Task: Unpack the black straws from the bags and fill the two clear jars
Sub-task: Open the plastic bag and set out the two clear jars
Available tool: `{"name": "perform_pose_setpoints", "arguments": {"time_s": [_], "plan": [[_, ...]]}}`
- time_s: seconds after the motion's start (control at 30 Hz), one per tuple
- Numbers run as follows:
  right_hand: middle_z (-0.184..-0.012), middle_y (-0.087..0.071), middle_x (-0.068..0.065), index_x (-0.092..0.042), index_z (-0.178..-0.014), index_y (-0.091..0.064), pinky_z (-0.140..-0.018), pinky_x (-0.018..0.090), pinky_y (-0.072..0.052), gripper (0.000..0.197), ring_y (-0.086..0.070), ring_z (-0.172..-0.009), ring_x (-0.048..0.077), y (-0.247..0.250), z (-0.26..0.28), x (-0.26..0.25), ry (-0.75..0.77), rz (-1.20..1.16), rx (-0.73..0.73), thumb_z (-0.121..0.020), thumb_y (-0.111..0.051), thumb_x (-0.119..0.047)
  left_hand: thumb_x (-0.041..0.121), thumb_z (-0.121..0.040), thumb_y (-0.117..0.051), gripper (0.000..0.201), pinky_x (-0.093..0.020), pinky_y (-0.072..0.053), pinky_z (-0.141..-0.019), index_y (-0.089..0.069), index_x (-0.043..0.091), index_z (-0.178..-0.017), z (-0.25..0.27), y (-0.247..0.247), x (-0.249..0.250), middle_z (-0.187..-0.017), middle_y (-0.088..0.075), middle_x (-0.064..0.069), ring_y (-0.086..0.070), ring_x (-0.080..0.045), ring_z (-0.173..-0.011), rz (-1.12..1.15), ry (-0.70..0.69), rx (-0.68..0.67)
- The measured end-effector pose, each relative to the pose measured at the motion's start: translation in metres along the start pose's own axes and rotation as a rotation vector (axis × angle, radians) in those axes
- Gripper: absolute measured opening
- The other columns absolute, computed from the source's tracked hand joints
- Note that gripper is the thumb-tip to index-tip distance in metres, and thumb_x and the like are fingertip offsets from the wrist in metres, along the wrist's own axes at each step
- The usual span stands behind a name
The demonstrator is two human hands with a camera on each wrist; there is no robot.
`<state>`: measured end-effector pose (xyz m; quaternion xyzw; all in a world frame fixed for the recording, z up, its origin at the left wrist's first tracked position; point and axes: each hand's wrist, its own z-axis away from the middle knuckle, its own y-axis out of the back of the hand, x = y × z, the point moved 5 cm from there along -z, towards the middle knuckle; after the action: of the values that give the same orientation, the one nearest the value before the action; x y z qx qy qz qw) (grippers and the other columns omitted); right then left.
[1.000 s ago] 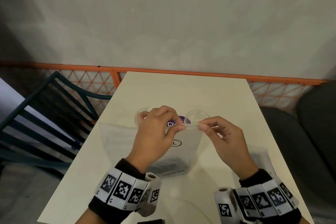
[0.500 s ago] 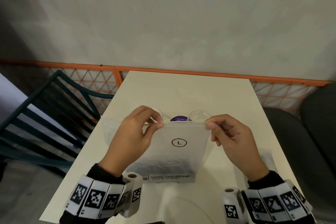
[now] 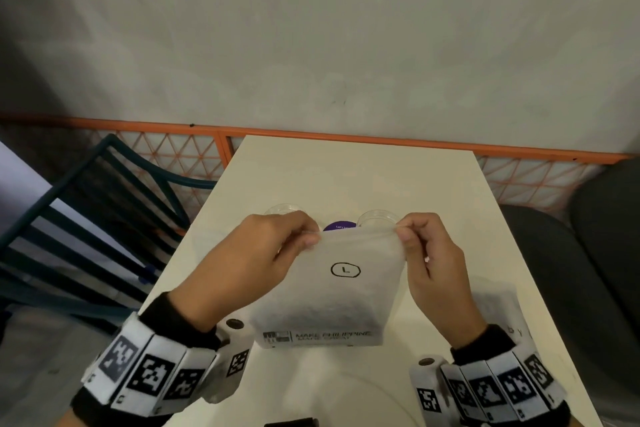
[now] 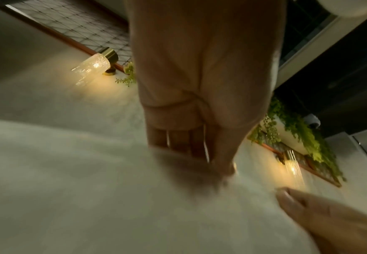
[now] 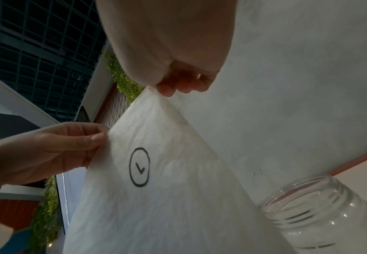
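Note:
A frosted white bag [image 3: 332, 298] marked with a circled L stands upright on the table, seen close in the right wrist view as the bag [image 5: 156, 189]. My left hand [image 3: 304, 236] pinches its top edge at the left corner. My right hand [image 3: 403, 236] pinches the top edge at the right corner, and the edge is stretched between them. No straws show through the bag. Behind it stand two clear jars: the left jar [image 3: 282, 209] and the right jar [image 3: 377, 217], the latter also in the right wrist view [image 5: 322, 211]. Both jars look empty.
A purple round item [image 3: 339, 226] sits between the jars, mostly hidden by the bag. Another clear bag [image 3: 498, 308] lies flat on the white table [image 3: 346, 177] to the right. A dark slatted chair [image 3: 86, 218] stands left, an orange rail [image 3: 346, 135] behind.
My left hand slid left along the bag's top edge, away from the right hand. The bag's mouth is now stretched wide, and the circled L has come into view.

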<state>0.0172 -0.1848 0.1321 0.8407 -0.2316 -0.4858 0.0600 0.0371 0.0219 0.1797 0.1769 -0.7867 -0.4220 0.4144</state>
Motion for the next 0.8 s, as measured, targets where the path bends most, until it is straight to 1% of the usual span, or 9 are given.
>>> {"name": "perform_pose_setpoints", "arguments": {"time_s": [0.1, 0.17, 0.3, 0.4, 0.5, 0.6, 0.67, 0.73, 0.8], "plan": [[-0.089, -0.059, -0.017, -0.038, -0.09, -0.046, -0.075, 0.016, -0.042, 0.008, -0.055, -0.082, 0.007, -0.006, 0.002, 0.001, -0.061, -0.172, -0.035, -0.091, -0.039, -0.043, 0.039, -0.087, -0.044, 0.03, -0.014, -0.042, -0.073, -0.065, 0.018, -0.093, -0.002, 0.002, 0.005, -0.085, -0.051, 0.012, -0.05, -0.006, -0.077, -0.073, -0.071, 0.004], [-0.092, -0.063, -0.018, -0.025, -0.098, -0.05, -0.076, 0.014, -0.045, 0.013, -0.058, -0.086, 0.002, -0.015, 0.005, 0.0, -0.116, -0.322, -0.14, -0.092, -0.043, -0.035, 0.039, -0.088, -0.039, 0.033, -0.01, -0.039, -0.071, -0.063, 0.016, -0.09, -0.004, 0.0, 0.007, -0.083, -0.052, 0.01, -0.045, -0.004, -0.075, -0.098, -0.09, 0.011], [-0.071, -0.063, -0.014, -0.026, -0.076, -0.056, -0.063, 0.013, -0.042, 0.018, -0.056, -0.066, -0.004, -0.017, 0.006, 0.004, -0.122, -0.227, -0.134, -0.087, -0.05, -0.039, 0.037, -0.088, -0.042, 0.031, -0.023, -0.045, -0.065, -0.064, 0.016, -0.087, -0.001, 0.001, 0.004, -0.079, -0.061, 0.008, -0.052, -0.007, -0.071, -0.164, -0.09, 0.081], [-0.07, -0.063, -0.015, -0.03, -0.073, -0.055, -0.061, 0.006, -0.038, 0.021, -0.055, -0.064, -0.004, -0.013, 0.004, 0.003, -0.072, -0.154, -0.104, -0.086, -0.045, -0.042, 0.036, -0.087, -0.047, 0.025, -0.038, -0.051, -0.063, -0.066, 0.02, -0.085, 0.002, 0.003, 0.003, -0.08, -0.065, 0.011, -0.061, -0.01, -0.07, -0.188, -0.081, 0.123], [-0.073, -0.064, -0.01, -0.029, -0.074, -0.057, -0.063, 0.008, -0.04, 0.021, -0.057, -0.067, -0.002, -0.006, 0.003, 0.003, -0.053, -0.14, -0.082, -0.086, -0.045, -0.042, 0.039, -0.088, -0.047, 0.026, -0.039, -0.052, -0.067, -0.067, 0.022, -0.087, 0.006, 0.008, -0.003, -0.083, -0.067, 0.013, -0.063, -0.008, -0.075, -0.154, -0.055, 0.104], [-0.072, -0.066, -0.013, -0.02, -0.073, -0.059, -0.066, 0.006, -0.041, 0.027, -0.059, -0.068, -0.004, 0.006, 0.0, 0.011, -0.074, -0.149, -0.054, -0.087, -0.048, -0.041, 0.041, -0.088, -0.046, 0.029, -0.037, -0.053, -0.07, -0.068, 0.023, -0.089, 0.013, 0.018, -0.016, -0.084, -0.067, 0.014, -0.062, -0.004, -0.076, -0.184, -0.026, 0.089], [-0.071, -0.066, -0.015, -0.015, -0.073, -0.059, -0.068, 0.005, -0.041, 0.026, -0.059, -0.068, -0.005, 0.015, -0.001, 0.018, -0.088, -0.127, -0.047, -0.09, -0.05, -0.031, 0.042, -0.087, -0.046, 0.032, -0.032, -0.053, -0.071, -0.069, 0.02, -0.089, 0.019, 0.026, -0.026, -0.084, -0.068, 0.013, -0.062, -0.002, -0.076, -0.196, -0.018, 0.086], [-0.072, -0.066, -0.014, -0.015, -0.073, -0.06, -0.07, 0.006, -0.042, 0.023, -0.058, -0.069, -0.003, 0.026, -0.002, 0.026, -0.11, -0.124, -0.033, -0.092, -0.05, -0.024, 0.043, -0.086, -0.045, 0.036, -0.022, -0.05, -0.072, -0.07, 0.016, -0.089, 0.026, 0.036, -0.036, -0.084, -0.069, 0.009, -0.061, -0.003, -0.074, -0.212, 0.005, 0.09], [-0.075, -0.067, -0.013, -0.022, -0.075, -0.061, -0.072, 0.01, -0.043, 0.022, -0.058, -0.072, 0.0, 0.035, -0.004, 0.032, -0.141, -0.114, -0.021, -0.093, -0.051, -0.031, 0.041, -0.086, -0.048, 0.034, -0.018, -0.05, -0.067, -0.07, 0.015, -0.089, 0.032, 0.045, -0.045, -0.082, -0.066, 0.01, -0.06, -0.005, -0.07, -0.238, 0.046, 0.104]]}}
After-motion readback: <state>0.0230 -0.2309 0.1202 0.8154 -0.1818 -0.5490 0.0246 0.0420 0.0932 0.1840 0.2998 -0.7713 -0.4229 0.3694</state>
